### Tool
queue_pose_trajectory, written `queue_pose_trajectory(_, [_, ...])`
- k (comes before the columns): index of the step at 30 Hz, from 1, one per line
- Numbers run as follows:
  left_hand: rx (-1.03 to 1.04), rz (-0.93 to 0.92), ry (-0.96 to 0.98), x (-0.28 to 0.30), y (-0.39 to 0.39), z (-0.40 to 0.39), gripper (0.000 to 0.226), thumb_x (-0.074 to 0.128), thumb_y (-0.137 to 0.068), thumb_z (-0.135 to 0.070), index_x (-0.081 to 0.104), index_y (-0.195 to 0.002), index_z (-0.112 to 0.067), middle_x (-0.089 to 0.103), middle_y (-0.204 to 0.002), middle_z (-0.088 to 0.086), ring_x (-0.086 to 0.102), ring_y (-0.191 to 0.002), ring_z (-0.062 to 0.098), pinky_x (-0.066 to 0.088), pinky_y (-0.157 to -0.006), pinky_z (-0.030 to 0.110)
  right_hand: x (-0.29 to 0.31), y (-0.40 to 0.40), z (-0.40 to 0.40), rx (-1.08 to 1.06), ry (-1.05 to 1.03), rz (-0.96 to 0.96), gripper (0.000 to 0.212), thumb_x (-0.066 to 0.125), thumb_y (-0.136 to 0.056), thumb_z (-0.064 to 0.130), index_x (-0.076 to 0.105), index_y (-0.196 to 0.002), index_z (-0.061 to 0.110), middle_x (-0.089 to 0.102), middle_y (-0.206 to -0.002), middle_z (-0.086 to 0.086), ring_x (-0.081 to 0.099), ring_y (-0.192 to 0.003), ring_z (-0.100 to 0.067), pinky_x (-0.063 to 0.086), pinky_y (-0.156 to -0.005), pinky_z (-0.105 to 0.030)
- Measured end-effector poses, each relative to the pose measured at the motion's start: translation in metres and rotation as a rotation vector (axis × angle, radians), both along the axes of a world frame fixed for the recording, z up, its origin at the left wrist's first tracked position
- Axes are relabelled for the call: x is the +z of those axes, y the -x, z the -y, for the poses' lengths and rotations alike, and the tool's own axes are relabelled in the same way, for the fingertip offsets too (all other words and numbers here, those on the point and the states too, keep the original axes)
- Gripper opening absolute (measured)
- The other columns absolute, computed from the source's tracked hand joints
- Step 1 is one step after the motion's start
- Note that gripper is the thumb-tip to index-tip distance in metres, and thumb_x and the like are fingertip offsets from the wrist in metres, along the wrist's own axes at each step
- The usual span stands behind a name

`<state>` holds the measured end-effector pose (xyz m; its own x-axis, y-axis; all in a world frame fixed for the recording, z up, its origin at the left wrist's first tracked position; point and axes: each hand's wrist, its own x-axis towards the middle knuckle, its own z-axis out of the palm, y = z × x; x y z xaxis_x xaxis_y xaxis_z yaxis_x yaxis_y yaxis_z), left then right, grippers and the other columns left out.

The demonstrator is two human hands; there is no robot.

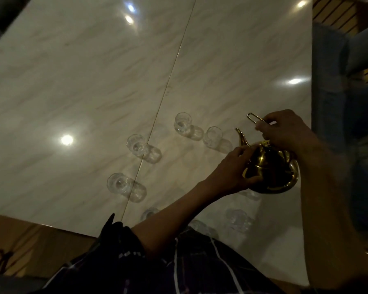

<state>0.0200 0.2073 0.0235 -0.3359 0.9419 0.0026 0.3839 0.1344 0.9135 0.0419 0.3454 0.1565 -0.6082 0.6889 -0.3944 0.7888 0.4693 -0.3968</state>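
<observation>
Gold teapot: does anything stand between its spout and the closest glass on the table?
Nothing visible does. The gold teapot is held by the left hand on its body and the right hand on its wire handle. Its spout points toward the nearest glass, with only bare table between them.

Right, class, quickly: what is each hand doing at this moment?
Left hand: curled round the side of the gold teapot.
Right hand: pinching the teapot's wire handle.
</observation>
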Motion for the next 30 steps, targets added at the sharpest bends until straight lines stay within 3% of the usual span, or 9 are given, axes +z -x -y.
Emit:
queue_pose_trajectory(12, [-0.021, -0.015, 0.020, -0.005, 0.002, 0.002, 0.087, 0.074, -0.087, -0.037, 0.026, -0.157, -0.020, 0.039, -0.151, 0.013, 0.046, -0.133, 0.029, 0.048, -0.104, 0.044, -0.009, -0.001, -0.001, -0.013, 0.029, -0.027, 0.030, 0.061, -0.092, 0.033, 0.073, -0.105, 0.009, 0.070, -0.092, -0.008, 0.068, -0.096, -0.026, 0.054, -0.092, -0.051])
queue_pose_trajectory(17, [-0.018, -0.030, 0.005, -0.006, 0.004, 0.004, 0.084, 0.074, -0.088, -0.032, 0.029, -0.156, -0.014, 0.041, -0.150, 0.016, 0.043, -0.134, 0.030, 0.039, -0.101, 0.032, -0.015, -0.002, -0.001, -0.035, 0.050, -0.033, 0.028, 0.061, -0.092, 0.034, 0.073, -0.104, 0.011, 0.070, -0.095, -0.009, 0.068, -0.097, -0.026, 0.054, -0.092, -0.050])
queue_pose_trajectory(25, [-0.010, -0.024, 0.021, -0.012, 0.005, 0.008, 0.085, 0.075, -0.087, -0.033, 0.029, -0.155, -0.016, 0.040, -0.150, 0.015, 0.043, -0.134, 0.030, 0.045, -0.103, 0.040, -0.025, -0.002, 0.000, -0.043, 0.060, -0.072, 0.031, 0.061, -0.091, 0.033, 0.072, -0.108, 0.009, 0.070, -0.106, -0.012, 0.067, -0.100, -0.026, 0.052, -0.095, -0.051])
queue_pose_trajectory(30, [0.009, -0.012, 0.051, -0.015, 0.005, 0.008, 0.086, 0.078, -0.084, -0.029, 0.030, -0.155, -0.018, 0.041, -0.150, 0.014, 0.042, -0.135, 0.030, 0.044, -0.105, 0.040, -0.029, -0.002, 0.002, -0.046, 0.050, -0.111, 0.029, 0.062, -0.091, 0.030, 0.074, -0.104, 0.007, 0.071, -0.097, -0.012, 0.068, -0.094, -0.026, 0.054, -0.091, -0.045])
